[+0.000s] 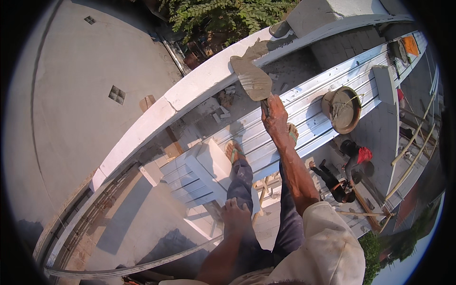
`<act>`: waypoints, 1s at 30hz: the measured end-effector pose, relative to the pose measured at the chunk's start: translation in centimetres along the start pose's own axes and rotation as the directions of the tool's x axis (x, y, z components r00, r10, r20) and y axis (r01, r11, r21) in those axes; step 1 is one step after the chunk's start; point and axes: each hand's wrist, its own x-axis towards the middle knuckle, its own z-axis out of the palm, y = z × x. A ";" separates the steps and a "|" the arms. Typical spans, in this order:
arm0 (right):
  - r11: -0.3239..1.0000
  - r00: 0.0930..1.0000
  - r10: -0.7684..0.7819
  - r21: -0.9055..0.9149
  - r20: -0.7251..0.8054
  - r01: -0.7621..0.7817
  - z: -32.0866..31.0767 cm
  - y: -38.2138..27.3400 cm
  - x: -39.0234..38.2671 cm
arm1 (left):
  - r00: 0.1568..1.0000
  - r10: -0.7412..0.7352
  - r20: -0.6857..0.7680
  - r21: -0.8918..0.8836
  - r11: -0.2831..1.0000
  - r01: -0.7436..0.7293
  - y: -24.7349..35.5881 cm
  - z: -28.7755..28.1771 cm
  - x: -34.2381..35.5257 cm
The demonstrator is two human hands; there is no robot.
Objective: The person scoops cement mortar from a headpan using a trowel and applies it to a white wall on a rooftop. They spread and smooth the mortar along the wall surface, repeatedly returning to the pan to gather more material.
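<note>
My right hand [275, 116] is closed round the handle of a trowel [254, 80], whose blade is coated in grey mortar. The blade's far end meets the top of a white block wall [156, 110]. Wet mortar [266, 48] lies along the wall top just right of the blade. My left hand [236, 211] rests on my left knee with its fingers stretched out, holding nothing. Right of my right hand stands a round bucket [325, 103] with grey mortar inside. My sandalled feet are on a ribbed metal platform [304, 107].
White blocks [206, 166] stand beside my left foot. Below the platform's right side, another person [354, 152] in dark clothes is at work near bamboo poles [408, 147]. Orange material [410, 45] lies at the platform's far end. A grey surface [109, 52] stretches beyond the wall.
</note>
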 end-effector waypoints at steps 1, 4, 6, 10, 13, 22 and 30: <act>1.000 0.999 -0.015 0.000 0.051 0.015 -0.5 -0.8 -1.4 | 1.000 -0.013 0.003 -0.011 1.000 0.013 -0.1 0.2 -0.1; 0.997 0.996 -0.073 0.028 0.053 0.071 -0.5 -2.3 -2.1 | 0.999 -0.033 0.012 0.005 0.999 0.032 -0.2 0.8 -0.3; 0.992 0.998 -0.056 0.109 0.006 0.055 0.1 -3.0 -1.0 | 0.998 -0.052 0.019 -0.017 0.998 0.053 -0.1 1.1 -0.5; 0.995 0.996 -0.023 0.095 -0.091 0.032 2.8 -3.5 3.5 | 0.998 -0.060 0.000 -0.018 0.998 0.060 -0.3 2.3 -0.7; 0.992 0.993 -0.119 0.052 0.017 0.118 4.3 -5.6 2.1 | 0.998 -0.048 -0.043 -0.017 0.999 0.047 -0.6 2.7 -1.0; 0.964 0.808 -0.090 0.256 0.582 -0.077 1.5 -9.8 -12.1 | 0.999 -0.045 -0.016 0.098 0.994 0.046 1.2 2.1 -0.2; 0.570 0.604 0.771 0.207 0.199 -0.795 -10.4 8.1 -19.6 | 0.996 -0.013 0.088 0.246 0.969 -0.009 5.9 1.0 -0.1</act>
